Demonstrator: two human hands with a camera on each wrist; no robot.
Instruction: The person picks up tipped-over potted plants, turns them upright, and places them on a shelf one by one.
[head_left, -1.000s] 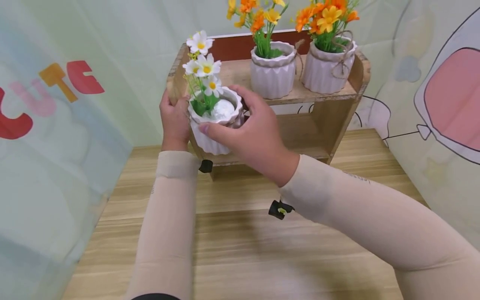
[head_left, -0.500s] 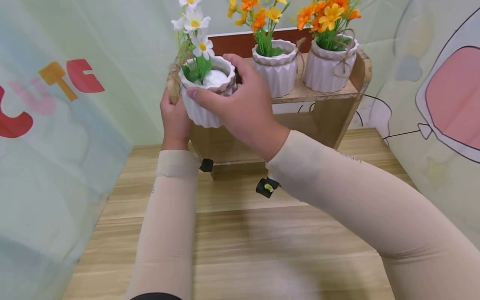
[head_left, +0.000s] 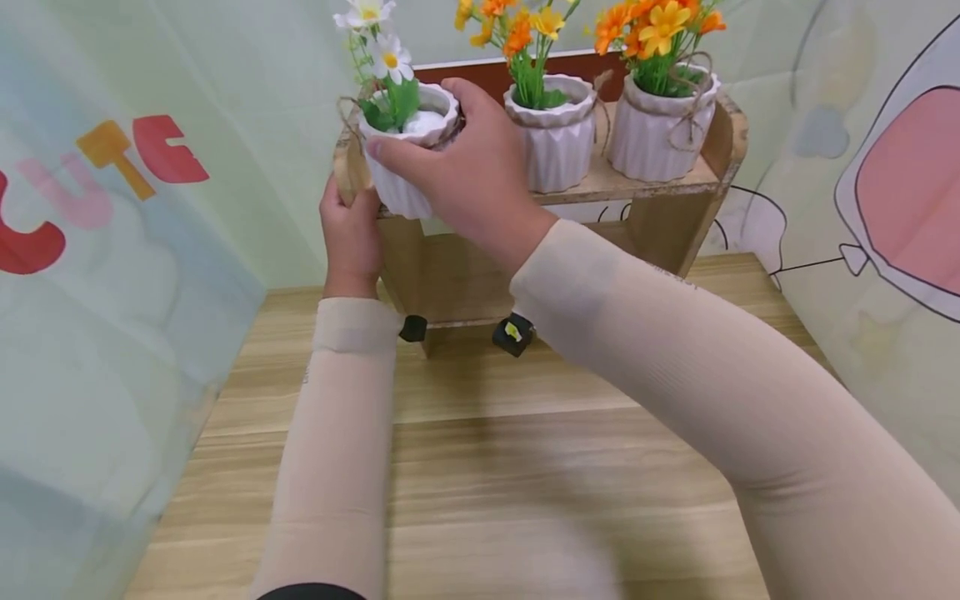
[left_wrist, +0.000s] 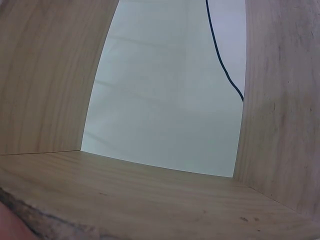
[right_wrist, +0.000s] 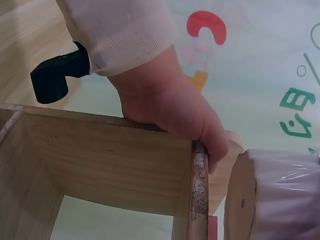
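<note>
My right hand (head_left: 480, 158) grips a white fluted flowerpot (head_left: 401, 187) by its rim, thumb at the front. White daisies (head_left: 390, 58) with green leaves stand in it. In the right wrist view the pot's underside (right_wrist: 241, 197) shows a small gap from the upper board of a wooden shelf (right_wrist: 199, 200). My left hand (head_left: 351, 237) holds the left side of that shelf, its thumb over the board's edge in the right wrist view. The left wrist view shows mostly the shelf's lower compartment (left_wrist: 150, 195).
Two more white pots stand on the upper board: a middle pot (head_left: 555, 150) and a right pot (head_left: 660, 137), both with orange and yellow flowers. The shelf stands on a wood-grain table (head_left: 487, 483). A printed curtain (head_left: 247, 150) hangs behind and at the sides.
My right hand has lifted the daisy flowerpot up and slightly left, from in front of the shelf to the left end of its upper board. The left hand has stayed in place.
</note>
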